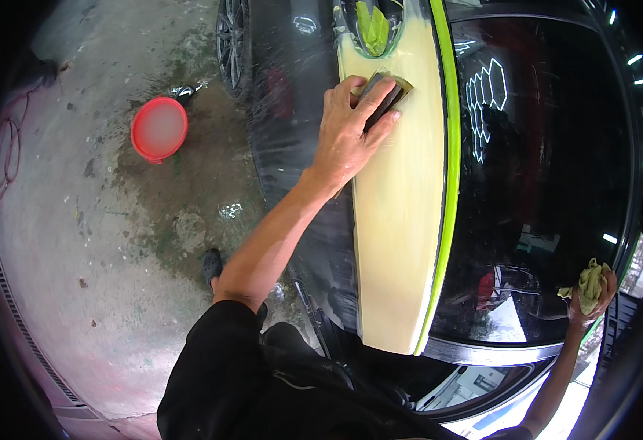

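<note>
My left hand (347,132) is closed around a dark sanding block with brownish sandpaper (403,86) at its edge. The block rests on a long cream-yellow car body panel (398,242), near its far end. Over at the right, my right hand (582,315) grips a crumpled yellow-green cloth (591,284) at the edge of the car's dark, glossy glass (534,213). Bright green masking tape (451,176) runs along the panel's right side. More green tape (372,29) covers a recess beyond the block.
On the wet concrete floor (94,242) at left stands a red bucket (137,145) of cloudy water, with a small black object (184,94) beside it. A car wheel (231,44) is at the far side. A reddish hose (6,161) lies by the left wall.
</note>
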`<action>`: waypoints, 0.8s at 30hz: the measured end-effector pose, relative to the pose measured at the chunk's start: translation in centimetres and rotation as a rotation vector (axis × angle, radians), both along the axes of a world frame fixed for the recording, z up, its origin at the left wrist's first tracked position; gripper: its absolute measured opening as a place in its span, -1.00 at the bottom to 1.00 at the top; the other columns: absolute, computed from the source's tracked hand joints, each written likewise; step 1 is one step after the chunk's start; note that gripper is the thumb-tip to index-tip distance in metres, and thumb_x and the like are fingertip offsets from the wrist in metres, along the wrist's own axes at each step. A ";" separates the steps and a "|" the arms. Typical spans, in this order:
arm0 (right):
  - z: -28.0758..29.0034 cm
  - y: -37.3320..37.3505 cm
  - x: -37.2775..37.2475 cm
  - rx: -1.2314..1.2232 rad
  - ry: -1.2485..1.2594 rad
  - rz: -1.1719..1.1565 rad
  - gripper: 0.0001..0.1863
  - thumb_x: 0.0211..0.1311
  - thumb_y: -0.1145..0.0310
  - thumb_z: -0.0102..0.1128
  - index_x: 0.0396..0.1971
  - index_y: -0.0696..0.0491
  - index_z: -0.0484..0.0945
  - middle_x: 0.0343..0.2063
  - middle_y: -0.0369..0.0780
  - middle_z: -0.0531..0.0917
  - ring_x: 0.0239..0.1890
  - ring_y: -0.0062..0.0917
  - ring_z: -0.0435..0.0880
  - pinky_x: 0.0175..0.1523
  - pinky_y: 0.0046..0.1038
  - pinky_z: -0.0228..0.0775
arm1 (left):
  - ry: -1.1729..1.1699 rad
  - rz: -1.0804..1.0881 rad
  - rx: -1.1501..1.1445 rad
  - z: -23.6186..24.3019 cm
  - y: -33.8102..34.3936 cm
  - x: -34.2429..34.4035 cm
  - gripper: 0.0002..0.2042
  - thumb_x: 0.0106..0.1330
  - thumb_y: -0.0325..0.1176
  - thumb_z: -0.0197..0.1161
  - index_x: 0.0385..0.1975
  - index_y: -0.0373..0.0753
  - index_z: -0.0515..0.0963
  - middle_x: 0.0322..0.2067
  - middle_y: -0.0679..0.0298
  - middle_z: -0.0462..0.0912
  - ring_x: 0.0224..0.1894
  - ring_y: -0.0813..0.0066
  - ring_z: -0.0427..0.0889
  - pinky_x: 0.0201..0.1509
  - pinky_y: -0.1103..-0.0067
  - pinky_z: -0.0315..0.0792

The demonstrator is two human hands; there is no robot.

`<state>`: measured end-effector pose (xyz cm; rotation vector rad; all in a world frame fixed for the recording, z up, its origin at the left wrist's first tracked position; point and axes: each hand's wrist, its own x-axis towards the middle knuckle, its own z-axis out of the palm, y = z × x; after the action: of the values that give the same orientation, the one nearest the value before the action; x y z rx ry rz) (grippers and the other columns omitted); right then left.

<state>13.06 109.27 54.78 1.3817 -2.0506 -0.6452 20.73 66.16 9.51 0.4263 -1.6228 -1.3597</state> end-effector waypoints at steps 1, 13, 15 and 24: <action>0.0 0.0 0.0 0.006 0.003 0.003 -0.36 0.16 0.22 0.48 0.19 -0.04 0.37 0.20 -0.05 0.52 0.25 0.04 0.52 0.35 0.07 0.37 | 0.001 -0.028 -0.005 0.1 -0.4 0.1 -0.51 0.28 -0.32 0.50 0.23 -0.03 0.61 0.15 0.10 0.52 -0.02 0.16 0.48 0.07 0.30 0.48; 0.3 0.9 0.2 0.010 0.074 -0.066 -0.36 0.18 -0.04 0.46 0.09 0.01 0.40 0.16 -0.07 0.51 0.25 0.05 0.52 0.35 0.14 0.39 | 0.073 -0.071 -0.223 -1.9 -4.3 -0.8 -0.52 0.23 -0.44 0.48 0.18 -0.09 0.61 0.17 0.16 0.54 0.01 0.17 0.50 0.11 0.33 0.46; 0.3 0.7 0.1 -0.007 0.061 -0.052 -0.37 0.18 -0.03 0.45 0.08 0.02 0.40 0.16 -0.07 0.51 0.25 0.06 0.52 0.34 0.13 0.41 | 0.099 -0.056 -0.297 -1.2 -5.3 -1.8 -0.53 0.23 -0.46 0.48 0.18 -0.10 0.62 0.16 0.16 0.55 -0.01 0.18 0.50 0.11 0.33 0.47; 0.3 0.8 0.4 0.010 0.083 -0.079 -0.40 0.21 -0.03 0.43 0.06 0.02 0.41 0.15 -0.08 0.51 0.26 0.08 0.52 0.34 0.13 0.42 | 0.072 -0.089 -0.228 -0.5 -5.2 -2.2 -0.56 0.27 -0.44 0.46 0.18 -0.09 0.64 0.10 0.12 0.56 0.02 0.19 0.51 0.08 0.36 0.46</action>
<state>13.48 110.06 55.08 1.2631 -2.0472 -0.7348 18.56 60.99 8.99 0.1691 -1.7305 -1.2223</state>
